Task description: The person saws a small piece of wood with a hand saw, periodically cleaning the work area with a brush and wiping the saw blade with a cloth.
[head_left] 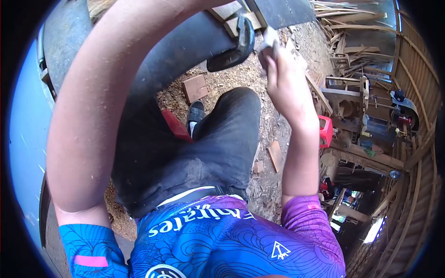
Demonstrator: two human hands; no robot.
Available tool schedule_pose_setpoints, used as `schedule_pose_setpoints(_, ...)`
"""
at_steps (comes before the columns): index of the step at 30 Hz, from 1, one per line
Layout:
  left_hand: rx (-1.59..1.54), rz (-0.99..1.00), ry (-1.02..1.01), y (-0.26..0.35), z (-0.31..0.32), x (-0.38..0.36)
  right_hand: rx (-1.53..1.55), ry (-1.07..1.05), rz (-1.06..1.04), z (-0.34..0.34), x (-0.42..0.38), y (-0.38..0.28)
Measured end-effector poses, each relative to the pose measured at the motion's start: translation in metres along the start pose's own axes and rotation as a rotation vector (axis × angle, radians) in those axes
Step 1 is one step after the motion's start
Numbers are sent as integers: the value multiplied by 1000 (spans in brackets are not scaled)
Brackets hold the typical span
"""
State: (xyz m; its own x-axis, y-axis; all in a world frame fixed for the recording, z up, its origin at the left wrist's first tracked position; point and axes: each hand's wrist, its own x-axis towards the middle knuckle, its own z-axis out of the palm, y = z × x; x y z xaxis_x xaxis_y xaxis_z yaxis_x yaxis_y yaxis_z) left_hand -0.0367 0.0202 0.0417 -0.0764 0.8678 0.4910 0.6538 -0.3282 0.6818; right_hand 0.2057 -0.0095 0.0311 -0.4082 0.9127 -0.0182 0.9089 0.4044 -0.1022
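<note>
My right hand (291, 95) reaches up at the right of the clamp, its fingers closed round a small, blurred, pale grey object (268, 46) whose kind I cannot tell. The top of that object is close to the edge of the wood pieces (244, 24) on the dark work surface (185, 48). A dark metal clamp (241, 48) grips the wood at the surface's near edge. My left forearm (99, 102) arches across the left side and over the top, and the left hand is beyond the upper edge of the view.
Wood shavings and a wooden block (195, 88) cover the floor below, with offcuts (274, 156) by my right thigh. A red plastic stool (325, 131) stands to the right. Farther right are stacked wood strips (361, 28) and cluttered wooden frames (347, 109).
</note>
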Motion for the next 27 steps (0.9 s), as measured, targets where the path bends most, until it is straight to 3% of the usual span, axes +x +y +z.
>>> schedule_pose_setpoints(2,79,-14,11,-1,-3,2,-4,61,-106,1,-18,12)
schedule_pose_setpoints(3,96,88,90,-1,-5,-6,5,201,-265,5,-12,20)
schedule_pose_setpoints(4,120,189,171,2,-9,-13,-1,206,-259,5,0,18)
schedule_pose_setpoints(5,73,103,146,11,-12,-15,6,149,-212,5,14,12)
schedule_pose_setpoints(9,104,61,78,9,-18,-23,51,54,-33,8,17,1)
schedule_pose_setpoints(12,493,50,-8,-35,-20,-20,134,-13,64,7,-33,20)
schedule_pose_setpoints(14,774,19,-38,-45,-32,-9,155,45,19,1,-73,31)
schedule_pose_setpoints(15,779,-141,-212,-30,-39,-6,128,56,74,3,-89,39)
schedule_pose_setpoints(18,755,-301,-393,-24,-45,1,194,156,183,26,-121,64)
schedule_pose_setpoints(20,724,-264,-294,-32,-45,-1,288,248,246,57,-140,83)
schedule_pose_setpoints(24,731,-116,-211,-57,-36,-5,158,316,204,142,-170,116)
schedule_pose_setpoints(27,592,-225,-279,-58,-31,-1,64,266,322,172,-180,114)
